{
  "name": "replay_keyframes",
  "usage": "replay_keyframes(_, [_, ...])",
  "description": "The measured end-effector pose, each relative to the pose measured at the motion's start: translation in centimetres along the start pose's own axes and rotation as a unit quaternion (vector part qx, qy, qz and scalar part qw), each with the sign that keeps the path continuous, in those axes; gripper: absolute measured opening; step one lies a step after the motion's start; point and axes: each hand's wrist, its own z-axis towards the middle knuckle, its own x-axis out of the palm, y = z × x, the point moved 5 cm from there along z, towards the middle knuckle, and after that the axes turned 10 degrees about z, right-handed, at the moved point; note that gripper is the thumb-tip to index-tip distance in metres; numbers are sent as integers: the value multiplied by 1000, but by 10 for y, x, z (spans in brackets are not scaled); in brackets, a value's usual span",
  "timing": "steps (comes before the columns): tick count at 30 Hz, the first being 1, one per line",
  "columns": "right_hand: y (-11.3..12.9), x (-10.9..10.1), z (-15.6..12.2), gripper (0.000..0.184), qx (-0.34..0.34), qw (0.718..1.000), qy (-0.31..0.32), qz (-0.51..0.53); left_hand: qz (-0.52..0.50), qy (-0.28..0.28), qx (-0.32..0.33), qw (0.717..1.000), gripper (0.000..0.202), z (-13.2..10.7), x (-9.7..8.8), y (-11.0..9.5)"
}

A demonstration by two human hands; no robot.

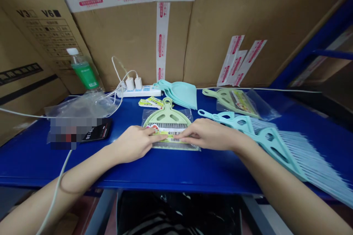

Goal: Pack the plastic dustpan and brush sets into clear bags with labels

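A light green dustpan and brush set lies in a clear plastic bag in front of me, its handle pointing away. A yellow-green and white label crosses the grey bristles. My left hand rests on the left part of the label, its index finger stretched along it. From the other side my right hand touches the label, with fingers extended toward the left fingertips. Both hands press on the pack from above rather than gripping it. The undersides of the fingers are hidden.
Blue brushes lie stacked at right, near my right forearm. Behind are blue dustpans, loose labels, a power strip with cables, and another bagged green set. A phone, plastic bags and a bottle stand left.
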Motion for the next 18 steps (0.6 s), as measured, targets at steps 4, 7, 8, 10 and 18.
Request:
replay_keyframes(4, [-6,-3,-6,29,26,1000,18,-2,-18,16,-13,1000,49,-1,-1,5])
replay_keyframes(7, [-9,-5,-10,29,38,999,22,6,-32,18,-23,999,47,-2,-2,10])
replay_keyframes(8, [-9,-5,-11,29,41,999,22,10,-37,18,-26,999,46,-3,-3,11])
replay_keyframes(10, [-11,-6,-12,28,49,998,22,16,-49,18,-36,998,44,-3,-4,15])
replay_keyframes(18, [-16,-11,-20,24,81,996,14,40,-143,27,-89,985,42,-7,-7,30])
